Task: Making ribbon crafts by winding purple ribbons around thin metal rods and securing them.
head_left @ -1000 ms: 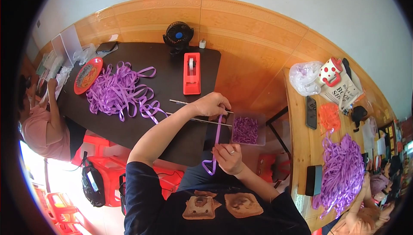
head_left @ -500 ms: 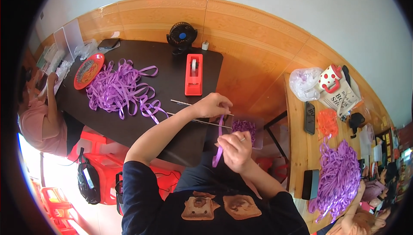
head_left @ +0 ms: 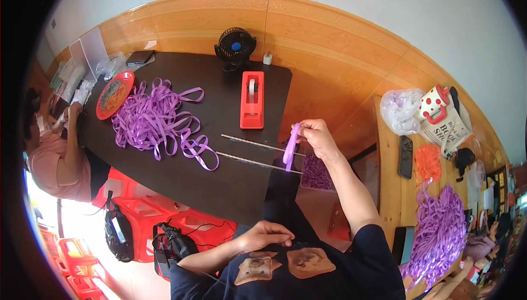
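Two thin, twisted metal rods (head_left: 247, 160) reach from the black table past its right edge. At their free ends, my right hand (head_left: 318, 139) pinches a purple ribbon (head_left: 291, 149) that hangs across both rods; whether it fully loops round them I cannot tell. Close to my chest, my left hand (head_left: 265, 236) has its fingertips pressed together, and anything between them is too small to make out. A tangled heap of purple ribbon (head_left: 148, 116) lies on the table left of the rods. Below the rod ends stands a bin of small purple pieces (head_left: 317, 175).
On the black table (head_left: 230, 184) are a red tape dispenser (head_left: 252, 102), a black fan (head_left: 235, 47) and a red plate (head_left: 115, 99). A wooden table (head_left: 391, 201) at right bears more purple ribbon (head_left: 438, 231). Another person (head_left: 57, 157) sits at left; red stools stand below.
My left hand has left the rods and drawn back to my chest. My right hand has moved up to the rod ends with the ribbon, which now lies over the rods.
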{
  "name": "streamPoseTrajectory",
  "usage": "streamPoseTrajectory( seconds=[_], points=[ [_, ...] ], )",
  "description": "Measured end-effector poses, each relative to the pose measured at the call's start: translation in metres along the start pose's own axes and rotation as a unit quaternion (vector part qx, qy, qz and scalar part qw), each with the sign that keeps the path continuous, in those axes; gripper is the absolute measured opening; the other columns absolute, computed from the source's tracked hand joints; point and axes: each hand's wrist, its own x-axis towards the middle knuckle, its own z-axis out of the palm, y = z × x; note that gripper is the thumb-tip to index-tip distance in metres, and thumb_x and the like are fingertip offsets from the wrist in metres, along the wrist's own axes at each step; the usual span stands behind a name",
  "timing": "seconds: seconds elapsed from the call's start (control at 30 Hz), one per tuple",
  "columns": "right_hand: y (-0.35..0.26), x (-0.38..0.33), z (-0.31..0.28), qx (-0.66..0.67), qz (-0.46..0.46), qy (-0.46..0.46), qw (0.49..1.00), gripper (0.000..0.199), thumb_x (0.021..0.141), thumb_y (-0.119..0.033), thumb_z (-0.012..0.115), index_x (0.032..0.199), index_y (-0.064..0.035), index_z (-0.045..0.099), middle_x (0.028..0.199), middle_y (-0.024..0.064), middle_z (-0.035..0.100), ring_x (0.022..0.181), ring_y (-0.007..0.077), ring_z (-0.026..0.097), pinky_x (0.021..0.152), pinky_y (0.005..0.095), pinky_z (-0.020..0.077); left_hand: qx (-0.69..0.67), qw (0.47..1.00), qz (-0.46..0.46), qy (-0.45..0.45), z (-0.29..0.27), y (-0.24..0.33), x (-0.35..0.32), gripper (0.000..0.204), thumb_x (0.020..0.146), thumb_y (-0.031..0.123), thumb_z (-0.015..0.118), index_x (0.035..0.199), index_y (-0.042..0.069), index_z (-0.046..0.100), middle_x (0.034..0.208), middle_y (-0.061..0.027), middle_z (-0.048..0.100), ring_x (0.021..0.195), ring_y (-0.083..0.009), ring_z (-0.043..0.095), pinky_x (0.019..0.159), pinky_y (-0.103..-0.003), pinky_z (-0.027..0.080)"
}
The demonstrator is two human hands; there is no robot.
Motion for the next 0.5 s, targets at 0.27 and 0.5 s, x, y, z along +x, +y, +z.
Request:
streamPoseTrajectory(
  seconds=[0.27, 0.5],
  points=[
    [0.05, 0.005, -0.003, 0.106, 0.142, 0.062, 0.982, 0.011, 0.085, -0.005, 0.06, 0.08, -0.0004, 0.069, 0.075, 0.0079, 0.068, 0.068, 0.0156, 0.065, 0.061, 0.0268, 0.0513, 0.078, 0.966, 0.12, 0.215, -0.025, -0.048, 0.067, 0.033, 0.095, 0.012, 0.055, 0.126, 0.002, 0.053, 0.103, -0.0047, 0.066, 0.088, -0.008, 0.058, 0.076, -0.022, 0.046],
    [0.093, -0.022, 0.0, 0.137, 0.171, 0.099, 0.971, 0.013, 0.084, -0.005, 0.06, 0.091, 0.0023, 0.068, 0.079, 0.0102, 0.068, 0.071, 0.0217, 0.067, 0.061, 0.0331, 0.0535, 0.235, 0.819, 0.357, 0.383, -0.034, 0.006, 0.134, 0.038, 0.095, 0.008, 0.053, 0.132, 0.002, 0.046, 0.125, -0.0086, 0.051, 0.103, -0.0127, 0.052, 0.081, -0.023, 0.043]
  ],
)
